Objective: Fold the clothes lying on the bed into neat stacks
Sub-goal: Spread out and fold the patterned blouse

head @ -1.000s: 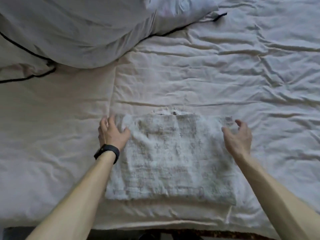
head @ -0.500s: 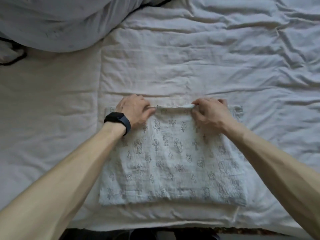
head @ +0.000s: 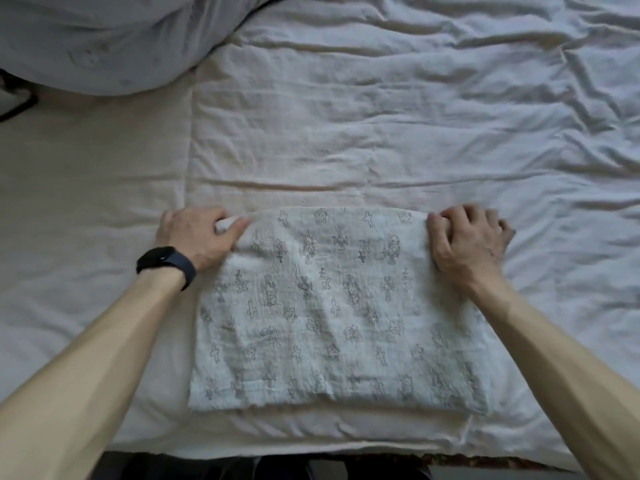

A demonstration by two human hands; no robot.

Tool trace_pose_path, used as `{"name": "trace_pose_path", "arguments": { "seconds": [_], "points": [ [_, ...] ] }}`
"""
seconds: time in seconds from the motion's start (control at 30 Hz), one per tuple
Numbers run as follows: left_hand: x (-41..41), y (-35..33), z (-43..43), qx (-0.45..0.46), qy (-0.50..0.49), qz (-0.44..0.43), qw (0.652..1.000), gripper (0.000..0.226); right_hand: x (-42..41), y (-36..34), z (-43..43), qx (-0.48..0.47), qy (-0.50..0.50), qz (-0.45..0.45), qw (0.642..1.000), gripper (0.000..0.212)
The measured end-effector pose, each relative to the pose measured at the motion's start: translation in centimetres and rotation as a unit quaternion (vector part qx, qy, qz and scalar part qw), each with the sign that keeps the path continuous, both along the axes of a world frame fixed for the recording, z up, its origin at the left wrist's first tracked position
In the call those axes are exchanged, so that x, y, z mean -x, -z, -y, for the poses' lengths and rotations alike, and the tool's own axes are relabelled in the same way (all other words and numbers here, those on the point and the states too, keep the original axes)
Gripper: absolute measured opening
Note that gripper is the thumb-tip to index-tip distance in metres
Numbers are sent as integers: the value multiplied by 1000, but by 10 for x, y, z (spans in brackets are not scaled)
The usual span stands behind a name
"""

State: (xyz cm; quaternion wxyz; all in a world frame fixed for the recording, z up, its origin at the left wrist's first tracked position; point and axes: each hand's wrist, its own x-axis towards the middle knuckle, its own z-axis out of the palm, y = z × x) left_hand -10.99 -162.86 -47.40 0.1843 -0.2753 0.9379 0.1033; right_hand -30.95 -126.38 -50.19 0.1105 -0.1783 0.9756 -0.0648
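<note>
A white garment (head: 332,313) printed with grey crosses lies folded into a flat rectangle near the bed's front edge. My left hand (head: 197,235), with a black watch on its wrist, grips the far left corner of the fold between thumb and fingers. At the far right corner my right hand (head: 467,242) holds the cloth with curled fingers. The far edge of the garment runs straight between the two hands.
The bed (head: 381,116) is covered by a wrinkled white sheet. A grey pillow or duvet (head: 104,39) bulges at the far left. A black cord (head: 17,105) lies at the left edge. The front edge of the bed (head: 311,452) runs just below the garment.
Both hands have moved outward from the middle of the far edge to its two corners. The far edge of the garment is now a smooth fold.
</note>
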Motion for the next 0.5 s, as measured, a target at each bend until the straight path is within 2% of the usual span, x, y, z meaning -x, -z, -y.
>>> {"name": "trace_pose_path", "arguments": {
  "seconds": [0.07, 0.13, 0.23, 0.33, 0.43, 0.5],
  "points": [
    [-17, -1, 14, 28, -45, -6, 999, 69, -3, 4, -8, 1, 58, 0, 998, 44],
    [-23, -2, 17, 42, -98, -51, 993, 57, -8, 5, -6, 41, 113, -10, 993, 41],
    [-20, -4, -9, 70, -145, -128, 979, 53, -31, -3, 10, 104, 123, -58, 985, 44],
    [-7, -1, -72, 68, -20, -160, 985, 63, -74, -11, 37, 115, 16, -43, 992, 56],
    [-1, 13, -135, 5, 143, -58, 988, 72, -119, -10, 61, 51, -131, -6, 990, 66],
    [-9, 21, -139, 16, 162, 3, 987, 68, -116, -2, 56, -20, -159, 36, 986, 70]
  ]
}}
